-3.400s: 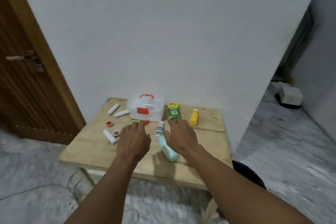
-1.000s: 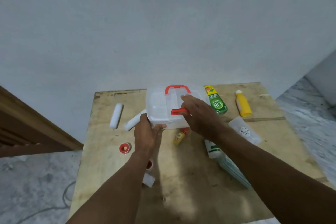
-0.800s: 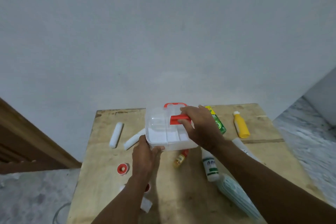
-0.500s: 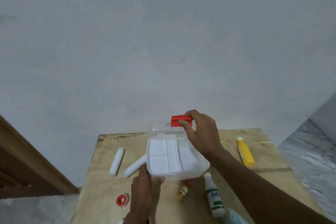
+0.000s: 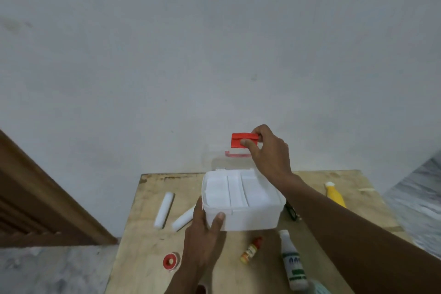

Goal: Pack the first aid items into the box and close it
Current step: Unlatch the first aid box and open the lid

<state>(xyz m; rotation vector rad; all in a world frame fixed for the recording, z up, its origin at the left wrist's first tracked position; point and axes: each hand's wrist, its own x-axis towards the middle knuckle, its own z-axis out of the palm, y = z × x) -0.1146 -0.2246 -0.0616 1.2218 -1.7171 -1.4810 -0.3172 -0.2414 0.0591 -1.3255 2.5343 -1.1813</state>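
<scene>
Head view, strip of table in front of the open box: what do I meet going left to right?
red tape roll → left hand, holding the box at its corner → small red-capped bottle → white bottle with a green label

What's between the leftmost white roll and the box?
Another white roll, lying slanted on the table beside the left hand; the head view shows it.
</scene>
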